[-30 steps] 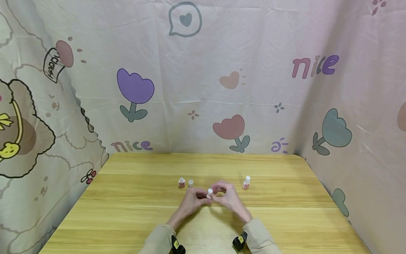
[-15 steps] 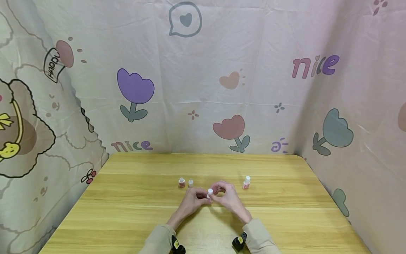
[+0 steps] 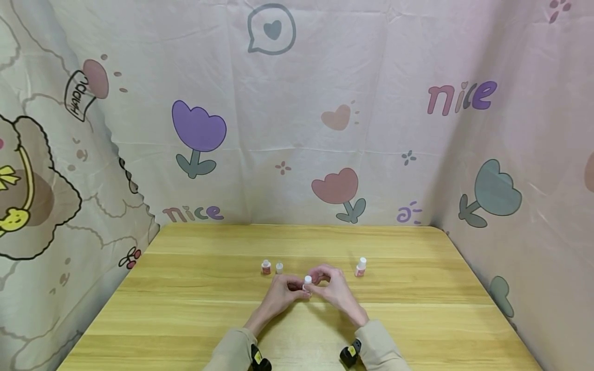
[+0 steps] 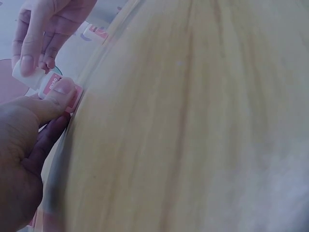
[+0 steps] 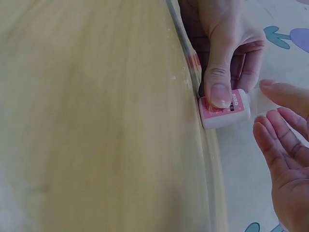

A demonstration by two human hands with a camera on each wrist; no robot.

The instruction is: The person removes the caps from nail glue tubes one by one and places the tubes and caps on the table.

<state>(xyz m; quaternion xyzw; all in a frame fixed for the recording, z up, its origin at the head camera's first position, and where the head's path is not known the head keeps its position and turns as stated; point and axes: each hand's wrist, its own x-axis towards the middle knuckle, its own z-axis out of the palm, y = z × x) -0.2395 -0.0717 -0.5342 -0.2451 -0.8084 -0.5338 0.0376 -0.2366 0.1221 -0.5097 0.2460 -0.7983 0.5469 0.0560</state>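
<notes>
A small white bottle [image 5: 226, 110] with a pink label stands on the wooden table between the two hands. My left hand [image 3: 282, 293] grips its body, the thumb lying across the label in both wrist views. The white cap [image 4: 28, 73] is on the bottle's top. My right hand [image 3: 335, 289] pinches this cap between thumb and fingers; its other fingers are loosely bent. Part of the bottle is hidden behind the fingers.
Behind the left hand stand another small bottle [image 3: 266, 267] with a pink-red label and a small white cap-like piece [image 3: 279, 268]. A capped bottle [image 3: 361, 267] stands to the right. The wooden table [image 3: 185, 309] meets a printed cloth [image 3: 278, 103] at the back.
Both hands keep their hold on the bottle and its cap, in nearly the same place. Only a very slight shift of the head view shows.
</notes>
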